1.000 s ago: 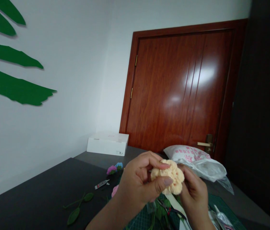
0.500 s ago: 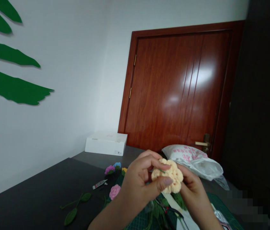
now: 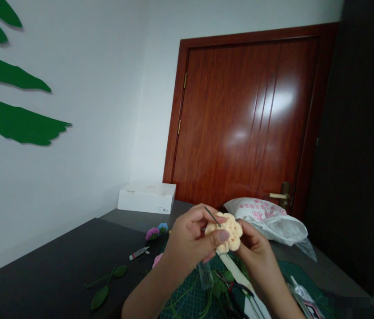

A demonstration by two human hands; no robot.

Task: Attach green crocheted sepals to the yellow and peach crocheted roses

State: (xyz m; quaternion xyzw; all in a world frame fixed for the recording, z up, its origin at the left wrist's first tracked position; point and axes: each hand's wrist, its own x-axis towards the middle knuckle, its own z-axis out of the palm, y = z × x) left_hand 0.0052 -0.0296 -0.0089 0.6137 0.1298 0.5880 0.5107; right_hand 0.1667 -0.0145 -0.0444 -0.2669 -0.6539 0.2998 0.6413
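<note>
A cream crocheted flower [image 3: 231, 232] is held up between both hands over the table. My left hand [image 3: 195, 235] pinches its near side with thumb and fingers. A thin dark wire [image 3: 211, 215] sticks up and leftward from the flower beside my left fingertips. At the flower's right edge, my right hand [image 3: 255, 248] has its fingers closed on it, with the fingertips partly hidden behind the petals. Below the hands lie pliers [image 3: 236, 288] with dark handles, green leaves and stems [image 3: 218, 288], and a pale strip [image 3: 235, 268].
A green cutting mat [image 3: 187, 288] covers part of the dark table [image 3: 57, 270]. Purple [image 3: 152, 233], blue [image 3: 163, 227] and pink [image 3: 157, 260] flowers, a glue tube [image 3: 138, 253] and a leaf sprig [image 3: 107, 288] lie left. Behind are a white box [image 3: 147, 198] and a white bag [image 3: 266, 221].
Both hands and the flower have shifted slightly left and up. The dark wire now stands out clearly from the flower. My left forearm covers more of the pink flower.
</note>
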